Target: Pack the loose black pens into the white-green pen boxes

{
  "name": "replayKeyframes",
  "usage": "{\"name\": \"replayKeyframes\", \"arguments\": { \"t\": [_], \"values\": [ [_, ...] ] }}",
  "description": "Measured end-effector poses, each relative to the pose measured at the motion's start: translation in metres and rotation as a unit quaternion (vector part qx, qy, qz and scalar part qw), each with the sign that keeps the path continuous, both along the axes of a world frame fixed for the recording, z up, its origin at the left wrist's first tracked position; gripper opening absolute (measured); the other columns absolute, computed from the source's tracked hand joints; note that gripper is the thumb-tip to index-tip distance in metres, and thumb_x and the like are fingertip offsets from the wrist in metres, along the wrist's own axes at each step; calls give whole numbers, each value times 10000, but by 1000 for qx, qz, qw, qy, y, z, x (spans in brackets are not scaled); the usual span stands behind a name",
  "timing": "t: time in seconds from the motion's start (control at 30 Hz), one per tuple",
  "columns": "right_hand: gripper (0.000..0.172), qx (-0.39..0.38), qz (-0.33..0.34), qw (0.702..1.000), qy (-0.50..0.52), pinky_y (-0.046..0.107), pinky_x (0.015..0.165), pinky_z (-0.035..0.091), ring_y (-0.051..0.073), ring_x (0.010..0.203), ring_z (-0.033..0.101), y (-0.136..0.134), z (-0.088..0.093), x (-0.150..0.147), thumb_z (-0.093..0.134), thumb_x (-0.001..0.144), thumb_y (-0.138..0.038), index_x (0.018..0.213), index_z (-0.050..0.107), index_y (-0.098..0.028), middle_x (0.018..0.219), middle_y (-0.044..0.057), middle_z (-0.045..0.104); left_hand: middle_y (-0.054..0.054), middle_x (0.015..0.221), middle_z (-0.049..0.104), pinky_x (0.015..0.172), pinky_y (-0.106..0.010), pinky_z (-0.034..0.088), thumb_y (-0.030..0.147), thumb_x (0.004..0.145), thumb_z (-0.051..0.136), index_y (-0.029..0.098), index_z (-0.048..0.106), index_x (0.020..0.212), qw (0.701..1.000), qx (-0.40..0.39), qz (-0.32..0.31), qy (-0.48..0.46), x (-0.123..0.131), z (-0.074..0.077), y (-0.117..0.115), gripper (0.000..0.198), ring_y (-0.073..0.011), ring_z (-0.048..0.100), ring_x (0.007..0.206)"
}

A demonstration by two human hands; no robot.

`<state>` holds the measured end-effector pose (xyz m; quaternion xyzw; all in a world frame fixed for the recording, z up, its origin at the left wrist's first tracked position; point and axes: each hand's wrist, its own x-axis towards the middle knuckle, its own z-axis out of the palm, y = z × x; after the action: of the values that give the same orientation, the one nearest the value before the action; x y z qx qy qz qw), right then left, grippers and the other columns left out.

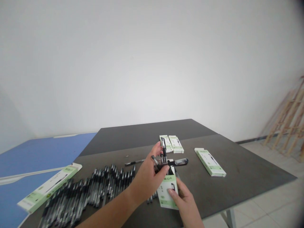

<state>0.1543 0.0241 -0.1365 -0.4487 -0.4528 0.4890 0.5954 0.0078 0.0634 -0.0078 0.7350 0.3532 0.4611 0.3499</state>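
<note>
My right hand (186,201) is closed round the lower side of a green-and-white pen box (166,194), thumb on its front. The box is held tilted, with its top flap up. Just above its mouth, my left hand (152,171) grips several black-capped gel pens (163,147). One gel pen (179,162) lies crosswise and sticks out to the right, while others point upward. How far any pen reaches into the box is hidden by my fingers. A large pile of gel pens (95,186) spreads over the table left of my hands.
Two pen boxes (176,144) lie side by side beyond my hands. Another pen box (211,163) lies to the right, and one more pen box (48,188) rests at the left edge. A single pen (134,162) lies behind the pile on the dark table (249,171).
</note>
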Motion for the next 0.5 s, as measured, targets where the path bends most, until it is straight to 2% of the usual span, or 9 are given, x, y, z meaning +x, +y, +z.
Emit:
{"name": "replayKeyframes", "arguments": {
  "t": [0.07, 0.13, 0.2, 0.27, 0.37, 0.5],
  "values": [
    [430, 5, -1, 1000, -26, 341, 826, 535, 264, 948, 662, 1, 2, 1, 706, 757, -380, 1147, 669, -203, 1036, 58, 731, -78, 1326, 571, 1053, -318, 361, 152, 843, 552, 223, 425, 1363, 999, 7, 34, 5, -1, -2, 0, 540, -204, 532, 1209],
    [417, 13, -1, 999, -51, 337, 842, 532, 264, 962, 662, 1, 3, 2, 696, 760, -367, 1141, 673, -199, 1050, 55, 730, -56, 1138, 679, 931, -295, 447, 209, 864, 542, 210, 582, 1191, 998, -17, 58, 2, -2, -2, 0, 330, -199, 624, 1034],
    [406, 22, -8, 997, -78, 335, 862, 524, 269, 984, 657, 1, 1, 3, 692, 757, -357, 1128, 682, -192, 1077, 58, 725, -39, 987, 720, 835, -281, 479, 269, 880, 530, 193, 661, 1033, 995, -50, 85, -19, -3, -2, 1, 215, -193, 649, 905],
    [403, 24, -12, 995, -95, 329, 882, 513, 271, 1011, 648, 0, -1, 3, 689, 760, -355, 1129, 683, -194, 1105, 60, 718, -32, 961, 730, 855, -289, 472, 306, 887, 521, 187, 691, 976, 992, -67, 101, -48, -3, 2, 2, 225, -200, 642, 916],
    [419, 11, -4, 996, -93, 327, 894, 505, 265, 1023, 646, -2, -6, 3, 680, 776, -372, 1158, 663, -201, 1122, 60, 712, -27, 993, 736, 950, -311, 438, 335, 893, 503, 195, 719, 959, 990, -82, 89, -76, -4, 10, 0, 266, -218, 619, 1016],
    [419, -1, 12, 997, -74, 326, 891, 507, 261, 1018, 648, -3, -11, 2, 685, 780, -392, 1153, 663, -202, 1109, 58, 719, -40, 1004, 742, 964, -321, 444, 380, 889, 492, 180, 727, 971, 982, -128, 89, -108, -6, 22, -2, 319, -227, 628, 1029]
  ]
}}
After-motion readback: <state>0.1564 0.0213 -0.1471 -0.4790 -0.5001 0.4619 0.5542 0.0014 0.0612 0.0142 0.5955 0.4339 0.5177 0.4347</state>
